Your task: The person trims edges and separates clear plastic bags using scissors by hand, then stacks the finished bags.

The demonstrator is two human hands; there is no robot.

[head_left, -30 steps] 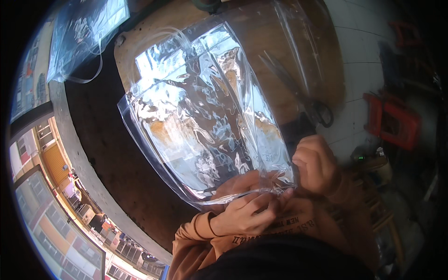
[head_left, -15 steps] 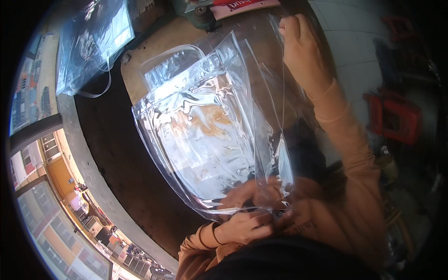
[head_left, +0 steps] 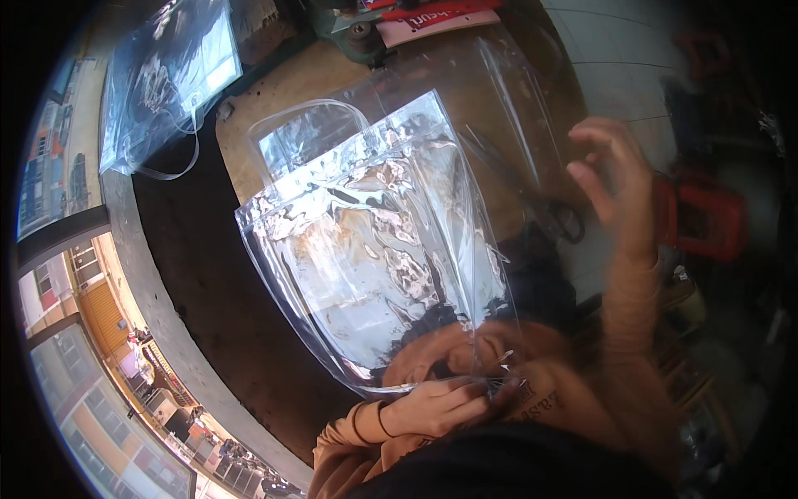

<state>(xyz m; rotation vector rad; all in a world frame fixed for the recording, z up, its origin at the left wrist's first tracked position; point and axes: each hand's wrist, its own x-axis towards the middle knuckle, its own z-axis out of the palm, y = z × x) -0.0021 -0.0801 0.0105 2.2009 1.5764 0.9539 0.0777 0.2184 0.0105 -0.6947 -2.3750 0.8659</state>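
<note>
A clear plastic bag (head_left: 357,283) with a loop handle (head_left: 312,104) lies flat and wrinkled on the table, catching bright reflections. Fingers closed, my left hand (head_left: 440,406) pinches its near edge close to my body. To the right of the bag, my right hand (head_left: 615,158) is raised with nothing in it, thumb and fingers apart and slightly blurred. Between that hand and the bag lies a pair of scissors (head_left: 568,223) with dark handles, partly under clear plastic.
More clear plastic sheeting (head_left: 511,91) lies beyond the scissors. At the far left is another stack of clear bags (head_left: 170,75). A dark metal tool (head_left: 363,40) and a pink-and-red board (head_left: 436,27) sit at the back. Red stools (head_left: 706,218) stand on the tiled floor at right.
My right hand has let go of the clear plastic at the bag's right side and moved right and nearer. The bag's side has folded inward, uncovering the scissors. My left hand stays put.
</note>
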